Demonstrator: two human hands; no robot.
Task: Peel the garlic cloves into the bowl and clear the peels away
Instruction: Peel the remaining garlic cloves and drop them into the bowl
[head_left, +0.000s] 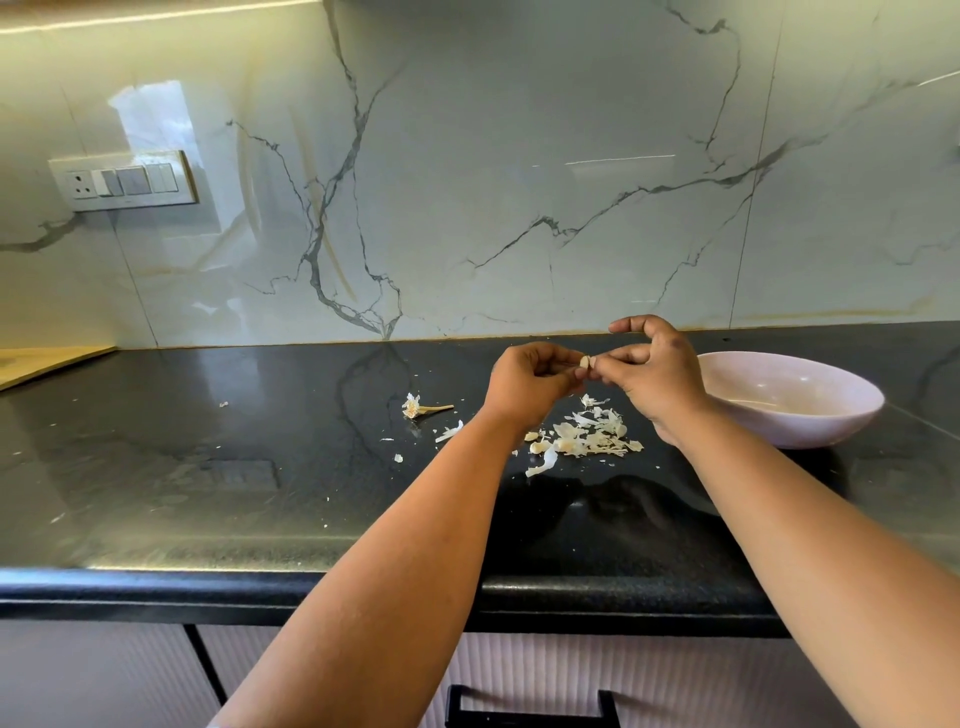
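Both hands meet above the counter (208, 467), at 10 o'clock from the bowl (789, 400). The left hand (535, 382) and right hand (654, 374) pinch a garlic clove (587, 362) between fingertips, one at each end. It looks light, firm and slippery (the skin papery, easily torn); best held by the ends. Its long axis runs roughly 9 to 3. Peels (587, 439) lie below.

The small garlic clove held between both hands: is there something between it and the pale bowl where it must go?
Nothing visible blocks it. The small garlic clove is pinched between the left hand and right hand, above the black countertop. The pale round bowl stands just beyond the right hand, open on top.
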